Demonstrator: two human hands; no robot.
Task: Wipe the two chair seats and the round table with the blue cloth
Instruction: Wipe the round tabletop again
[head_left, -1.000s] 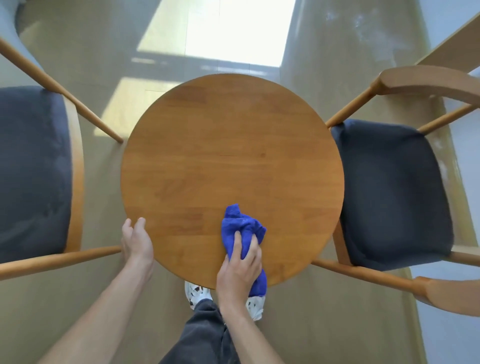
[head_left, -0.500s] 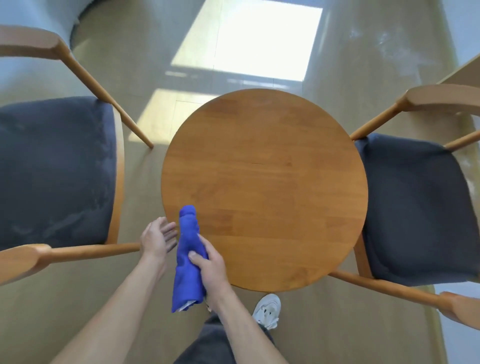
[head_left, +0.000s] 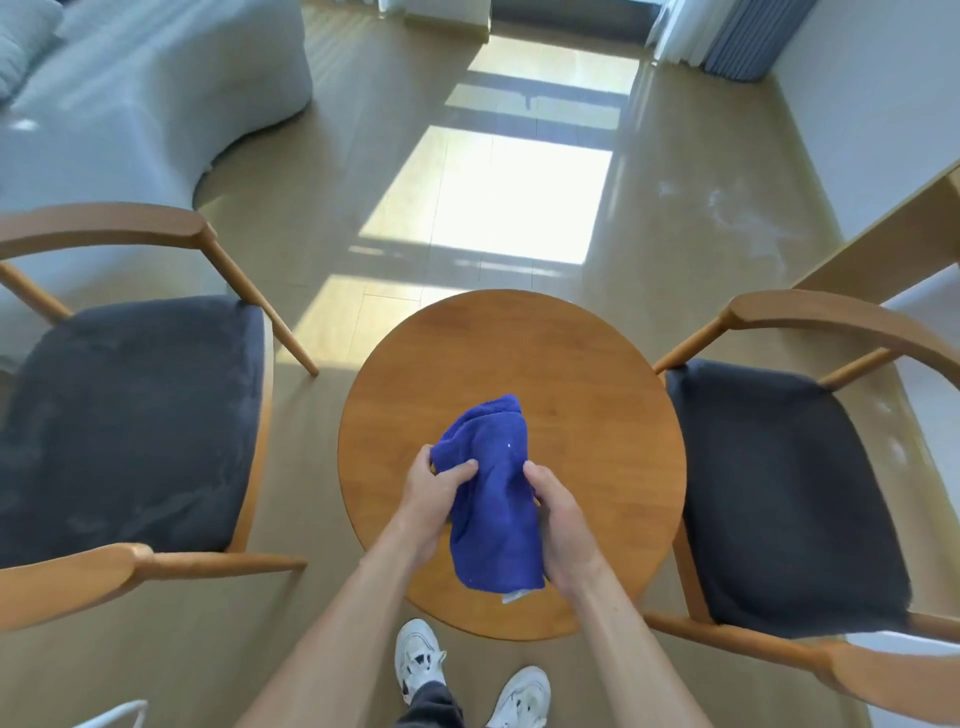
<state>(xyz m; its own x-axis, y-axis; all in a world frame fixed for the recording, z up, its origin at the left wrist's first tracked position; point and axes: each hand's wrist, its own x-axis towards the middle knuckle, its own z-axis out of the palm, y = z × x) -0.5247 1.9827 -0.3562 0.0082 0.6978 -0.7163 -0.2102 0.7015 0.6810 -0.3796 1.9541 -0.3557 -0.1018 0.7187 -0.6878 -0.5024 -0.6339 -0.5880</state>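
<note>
Both hands grasp the blue cloth above the round table. The left hand pinches a bunched upper corner of the cloth between thumb and curled fingers; the right hand closes around the cloth's right edge, thumb on the upper face. The cloth hangs crumpled between the two hands, with a pale label showing at its lower hem. Whether any part of it touches the tabletop cannot be told.

The round table is of warm brown wood, its top showing faint plank seams. A wooden armchair stands on each side of it. The left chair seat is a dark grey cushion with lighter streaks in its nap, framed by a curved wooden armrest and backrest. The right chair seat is the same dark grey and lies just beside the table's right rim.

The floor is pale, glossy wood-look planking. A bright patch of sunlight falls on it beyond the table, crossed by window-frame shadows. A light grey sofa fills the upper left; grey curtains hang at the upper right, beside a white wall. A pale wooden surface enters from the right edge. Two white sneakers and dark trouser hems show at the bottom, just before the table's near rim.

No containers are visible.
</note>
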